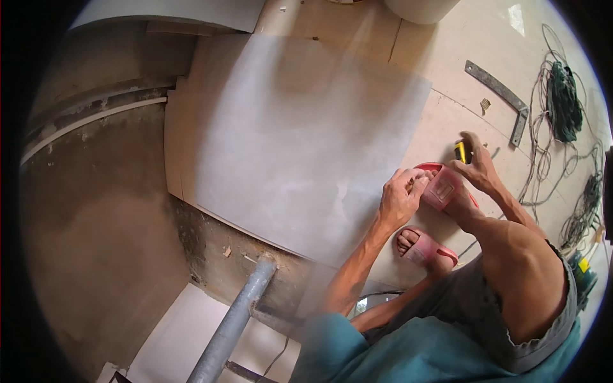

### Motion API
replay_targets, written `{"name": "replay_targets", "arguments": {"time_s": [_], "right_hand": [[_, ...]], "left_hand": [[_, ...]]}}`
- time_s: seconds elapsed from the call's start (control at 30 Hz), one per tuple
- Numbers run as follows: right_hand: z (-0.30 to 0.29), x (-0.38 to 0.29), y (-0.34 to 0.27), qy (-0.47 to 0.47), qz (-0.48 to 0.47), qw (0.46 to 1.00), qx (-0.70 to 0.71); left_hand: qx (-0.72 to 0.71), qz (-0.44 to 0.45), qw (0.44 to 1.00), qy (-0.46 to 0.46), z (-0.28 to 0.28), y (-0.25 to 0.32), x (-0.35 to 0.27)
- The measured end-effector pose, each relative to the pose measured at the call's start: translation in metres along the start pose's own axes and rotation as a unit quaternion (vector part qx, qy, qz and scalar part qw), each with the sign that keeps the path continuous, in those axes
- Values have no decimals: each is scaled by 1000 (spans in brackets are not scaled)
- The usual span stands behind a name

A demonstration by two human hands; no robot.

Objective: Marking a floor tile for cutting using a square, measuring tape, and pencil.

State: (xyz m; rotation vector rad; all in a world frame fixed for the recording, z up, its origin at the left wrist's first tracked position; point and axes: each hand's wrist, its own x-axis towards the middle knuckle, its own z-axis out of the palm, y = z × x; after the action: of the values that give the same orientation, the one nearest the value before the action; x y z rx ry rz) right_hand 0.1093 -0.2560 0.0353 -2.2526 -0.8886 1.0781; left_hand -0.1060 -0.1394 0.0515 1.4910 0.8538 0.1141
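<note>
My right hand point(476, 165) holds a yellow and black tape measure point(461, 152) between thumb and fingers, just beyond the toe of a red slide sandal point(443, 189). Beside that sandal's toe is my left hand point(401, 197), its fingers curled together; whether something small is between them cannot be made out. A large pale grey tile or panel point(306, 143) lies flat on the floor, with its right-hand edge near my left hand. My other foot wears a matching sandal point(421, 246).
A flat metal square point(498, 93) lies on the tiled floor. Tangled cables point(536, 158) and a dark green bundle point(564, 103) are at far right. A metal pipe point(234, 321) slants up beside the floor's lower edge. A white rounded container point(424, 8) stands at the top.
</note>
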Motion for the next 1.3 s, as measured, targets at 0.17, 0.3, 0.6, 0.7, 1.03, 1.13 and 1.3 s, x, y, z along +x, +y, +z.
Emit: {"name": "replay_targets", "arguments": {"time_s": [0.17,0.3,0.6,0.7,1.03,1.13,1.3], "right_hand": [[9,-4,-57,-255,-32,957,137],[5,-15,-81,-264,-82,960,52],[12,-3,-76,-268,-144,951,-47],[18,6,-90,-289,-116,950,-7],[18,22,-99,-283,9,952,113],[15,19,-90,-299,34,948,103],[24,18,-80,-285,-64,956,15]], "left_hand": [[-325,-133,936,24,18,-12,5],[-326,-164,931,6,24,-3,0],[-170,-178,957,-154,-42,8,27],[-9,-132,978,-160,-65,10,44],[-57,-124,986,-98,-44,-16,55],[-134,-173,973,-70,-21,-20,45],[-320,-211,921,-62,-23,-24,35]]}}
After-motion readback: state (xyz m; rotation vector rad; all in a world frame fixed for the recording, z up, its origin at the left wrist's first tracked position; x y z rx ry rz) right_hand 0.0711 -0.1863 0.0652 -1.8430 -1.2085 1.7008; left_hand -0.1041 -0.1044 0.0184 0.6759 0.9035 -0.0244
